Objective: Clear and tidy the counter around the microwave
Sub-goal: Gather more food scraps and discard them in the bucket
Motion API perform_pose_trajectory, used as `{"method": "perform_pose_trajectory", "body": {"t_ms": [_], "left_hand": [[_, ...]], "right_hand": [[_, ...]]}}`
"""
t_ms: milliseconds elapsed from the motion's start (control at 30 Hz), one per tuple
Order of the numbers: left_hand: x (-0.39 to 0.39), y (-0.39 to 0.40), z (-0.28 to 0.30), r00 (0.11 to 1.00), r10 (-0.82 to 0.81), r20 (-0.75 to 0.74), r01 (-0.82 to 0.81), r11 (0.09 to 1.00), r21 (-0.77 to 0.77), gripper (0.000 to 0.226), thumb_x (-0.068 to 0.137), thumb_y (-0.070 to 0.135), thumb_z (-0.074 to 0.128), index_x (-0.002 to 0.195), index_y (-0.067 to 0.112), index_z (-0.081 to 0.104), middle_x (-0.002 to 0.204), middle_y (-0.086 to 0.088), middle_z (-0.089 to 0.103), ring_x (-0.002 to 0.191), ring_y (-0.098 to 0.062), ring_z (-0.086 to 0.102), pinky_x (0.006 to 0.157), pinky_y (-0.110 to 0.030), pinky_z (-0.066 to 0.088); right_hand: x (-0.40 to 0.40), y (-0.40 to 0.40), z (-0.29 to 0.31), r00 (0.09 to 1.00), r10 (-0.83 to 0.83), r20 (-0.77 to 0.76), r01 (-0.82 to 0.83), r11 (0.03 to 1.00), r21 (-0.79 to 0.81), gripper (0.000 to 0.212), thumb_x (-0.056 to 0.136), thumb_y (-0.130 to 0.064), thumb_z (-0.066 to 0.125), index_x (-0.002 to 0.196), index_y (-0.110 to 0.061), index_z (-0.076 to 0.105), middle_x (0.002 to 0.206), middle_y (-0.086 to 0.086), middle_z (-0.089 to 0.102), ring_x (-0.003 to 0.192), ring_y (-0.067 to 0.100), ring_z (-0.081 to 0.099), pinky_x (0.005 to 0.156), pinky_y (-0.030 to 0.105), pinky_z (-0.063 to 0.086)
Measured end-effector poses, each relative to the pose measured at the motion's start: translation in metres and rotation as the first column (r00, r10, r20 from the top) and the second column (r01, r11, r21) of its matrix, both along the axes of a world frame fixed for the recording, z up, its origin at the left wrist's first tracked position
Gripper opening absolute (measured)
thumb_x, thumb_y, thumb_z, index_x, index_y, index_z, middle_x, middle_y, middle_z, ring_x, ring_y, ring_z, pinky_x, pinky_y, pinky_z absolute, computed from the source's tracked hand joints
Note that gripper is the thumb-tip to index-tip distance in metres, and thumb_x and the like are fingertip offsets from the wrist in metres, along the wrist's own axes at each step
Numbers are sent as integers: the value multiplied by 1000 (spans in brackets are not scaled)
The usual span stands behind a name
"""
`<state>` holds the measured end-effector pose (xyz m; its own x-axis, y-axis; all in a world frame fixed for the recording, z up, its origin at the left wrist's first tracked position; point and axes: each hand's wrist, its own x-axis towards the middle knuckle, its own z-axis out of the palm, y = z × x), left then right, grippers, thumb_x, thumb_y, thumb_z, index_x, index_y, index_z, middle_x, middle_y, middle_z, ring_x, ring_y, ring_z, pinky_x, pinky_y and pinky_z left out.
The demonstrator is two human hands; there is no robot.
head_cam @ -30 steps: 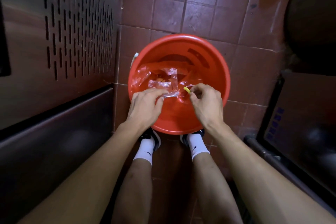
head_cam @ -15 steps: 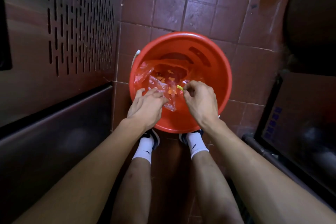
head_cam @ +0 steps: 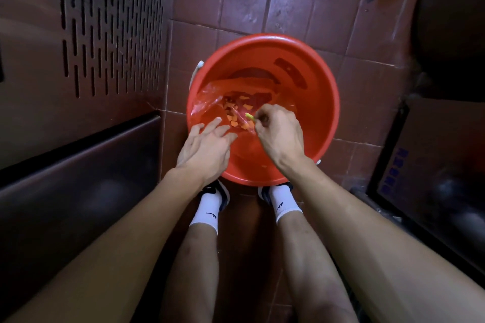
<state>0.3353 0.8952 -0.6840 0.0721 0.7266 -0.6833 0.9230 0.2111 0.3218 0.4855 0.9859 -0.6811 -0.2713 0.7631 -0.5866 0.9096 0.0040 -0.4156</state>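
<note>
A red plastic bucket stands on the tiled floor in front of my feet. Inside it lies a clear plastic bag with several small orange scraps spilled around its mouth. My right hand is over the bucket and pinches a small yellow-green piece together with an edge of the bag. My left hand hovers above the bucket's near left rim with fingers straight and spread, holding nothing.
A metal cabinet with slotted vents stands close on the left. A dark appliance with blue lettering and a dark rounded object are on the right. My legs and white socks are just behind the bucket.
My left hand has let go of the clear bag and opened, drawing back toward the rim. Orange scraps have dropped out into the bucket. My right hand still pinches the yellow-green piece.
</note>
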Motion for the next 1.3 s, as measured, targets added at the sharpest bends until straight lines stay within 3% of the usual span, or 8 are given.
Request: {"method": "perform_pose_trajectory", "body": {"t_ms": [367, 633, 1000, 1300], "left_hand": [[-11, -9, 0, 997, -78, -18, 79, 991, 109, 38, 95, 26, 49, 132, 23, 59, 135, 1, 60, 139, -23, 40, 112, -44, 27], [-5, -19, 31, 996, -82, 19, 79, 988, 132, 41, 96, 23, 47, 136, 24, 56, 138, 1, 57, 142, -22, 36, 118, -42, 17], [-11, -14, 144, 1000, -10, 21, 7, 991, 133, 39, 97, 29, 49, 135, 24, 54, 138, 3, 55, 138, -22, 38, 112, -46, 26], [-28, -11, 285, 999, 41, -35, -36, 988, 152, 41, 98, 37, 47, 138, 26, 51, 139, 3, 55, 133, -21, 43, 106, -44, 33]], "right_hand": [[-18, -16, -21, 994, 104, 35, -104, 994, -19, 22, 93, -21, 56, 110, -18, 69, 108, 8, 70, 101, 32, 64, 78, 39, 52], [4, -20, 9, 936, 330, 126, -329, 944, -33, 34, 101, -34, 47, 129, -19, 59, 123, 7, 64, 116, 33, 55, 91, 45, 47], [16, -27, 137, 920, 346, 182, -331, 937, -110, 35, 97, -28, 48, 129, -19, 58, 127, 7, 62, 117, 34, 52, 91, 46, 45], [23, -34, 289, 939, 291, 185, -294, 956, -10, 31, 96, -27, 47, 121, -18, 63, 115, 7, 66, 105, 34, 59, 84, 46, 50]]}}
